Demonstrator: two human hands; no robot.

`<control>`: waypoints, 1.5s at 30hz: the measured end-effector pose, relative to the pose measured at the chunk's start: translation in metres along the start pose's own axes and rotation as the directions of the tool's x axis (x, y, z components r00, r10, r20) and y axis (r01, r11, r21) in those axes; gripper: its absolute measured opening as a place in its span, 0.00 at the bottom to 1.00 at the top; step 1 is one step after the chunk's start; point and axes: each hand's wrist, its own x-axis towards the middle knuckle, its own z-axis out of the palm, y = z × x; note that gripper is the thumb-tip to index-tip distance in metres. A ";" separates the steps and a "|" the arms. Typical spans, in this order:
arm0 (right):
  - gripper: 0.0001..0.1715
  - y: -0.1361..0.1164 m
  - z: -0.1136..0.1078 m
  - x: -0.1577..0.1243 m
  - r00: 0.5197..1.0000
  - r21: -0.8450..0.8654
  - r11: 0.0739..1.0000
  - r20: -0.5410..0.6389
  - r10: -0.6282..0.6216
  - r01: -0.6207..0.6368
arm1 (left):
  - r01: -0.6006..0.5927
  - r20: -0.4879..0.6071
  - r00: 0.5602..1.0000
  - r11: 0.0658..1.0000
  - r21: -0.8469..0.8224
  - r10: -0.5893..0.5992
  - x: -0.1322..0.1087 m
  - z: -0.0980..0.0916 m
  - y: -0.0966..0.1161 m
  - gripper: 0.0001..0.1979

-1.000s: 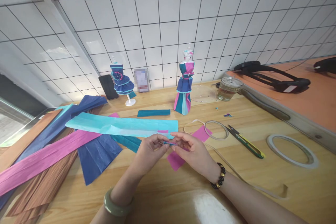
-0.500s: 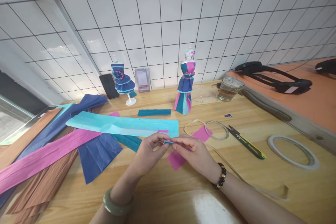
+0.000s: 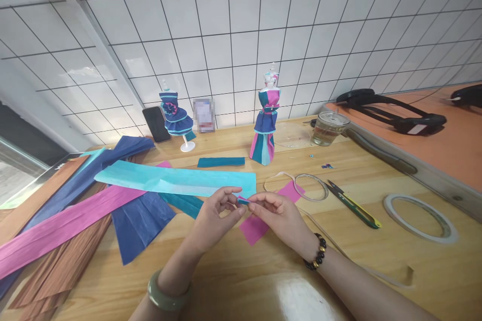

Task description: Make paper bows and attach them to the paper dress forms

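Between my two hands is a small folded piece of pink and blue crepe paper, mostly covered by fingers. My right hand pinches its right end between thumb and fingers. At its left end, the fingertips of my left hand hold it, with the index finger raised above. Behind the hands a long turquoise paper strip lies flat. A pink paper piece lies under my right hand, and another pink piece is just beyond it.
Two small dress forms in paper dresses, one left and one right, stand near the wall. A glass, a green-yellow cutter and a tape roll are on the right. Coloured paper strips pile up left.
The pink strip seen above my fingers has come down against the blue piece between my fingertips. My left index finger has lifted slightly. The other things have stayed in place.
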 end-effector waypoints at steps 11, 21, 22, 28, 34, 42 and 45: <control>0.12 -0.002 0.004 -0.001 1.000 0.050 0.999 -0.002 -0.002 0.002 | 0.021 -0.051 0.998 0.977 -0.214 -0.033 0.005 0.005 0.000 0.08; 0.17 0.006 0.004 -0.001 0.999 0.111 0.993 0.050 0.021 -0.026 | 0.089 -0.044 0.993 0.951 -0.297 -0.107 0.003 0.000 -0.002 0.07; 0.19 0.006 0.004 -0.001 0.998 0.116 0.993 0.063 0.025 -0.032 | 0.093 -0.044 0.993 0.949 -0.300 -0.111 0.003 -0.001 -0.002 0.07; 0.18 0.003 0.005 -0.003 0.994 0.021 1.000 0.110 0.012 -0.015 | 0.098 0.000 0.995 0.945 -0.311 -0.104 0.003 -0.002 -0.001 0.07; 0.13 -0.002 0.005 -0.004 0.989 -0.025 0.999 0.148 -0.024 0.028 | 0.121 0.045 0.993 0.945 -0.304 -0.113 0.004 -0.001 -0.003 0.05; 0.16 -0.008 0.002 -0.007 0.991 -0.005 0.999 0.121 -0.050 0.051 | 0.134 0.034 0.990 0.848 -0.512 -0.136 0.002 -0.006 -0.003 0.06; 0.15 -0.009 0.003 -0.009 0.990 0.013 0.997 0.115 -0.077 0.075 | 0.145 0.078 0.989 0.817 -0.558 -0.122 0.002 -0.006 -0.004 0.06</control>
